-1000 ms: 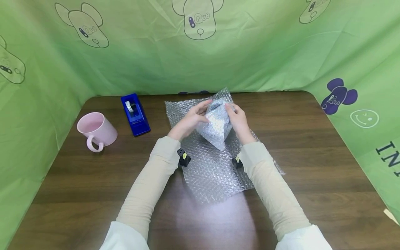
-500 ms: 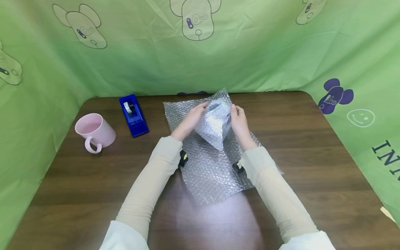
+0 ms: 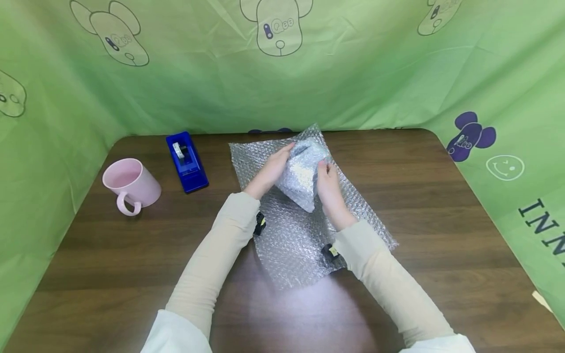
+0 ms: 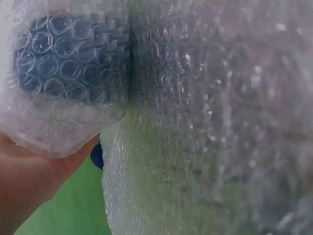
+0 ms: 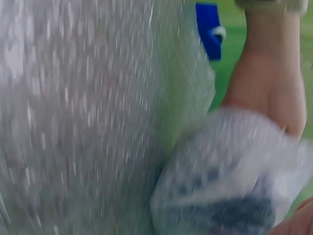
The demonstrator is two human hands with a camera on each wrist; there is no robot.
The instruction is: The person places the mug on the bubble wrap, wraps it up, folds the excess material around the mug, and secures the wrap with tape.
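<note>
Left hand [image 3: 272, 168] and right hand [image 3: 329, 187] hold a bundle [image 3: 300, 177] between them.

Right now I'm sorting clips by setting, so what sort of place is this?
Probably a makeshift packing or filming booth: green printed cloth hangs behind and beside a wooden table, which bears bubble wrap and a blue tape dispenser.

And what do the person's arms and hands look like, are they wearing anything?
The left hand and right hand are bare, without gloves. A snug cream sleeve with a wide cuff covers each forearm, and a white sleeve shows higher up. A small black gadget with a yellow mark peeks out by each wrist.
</note>
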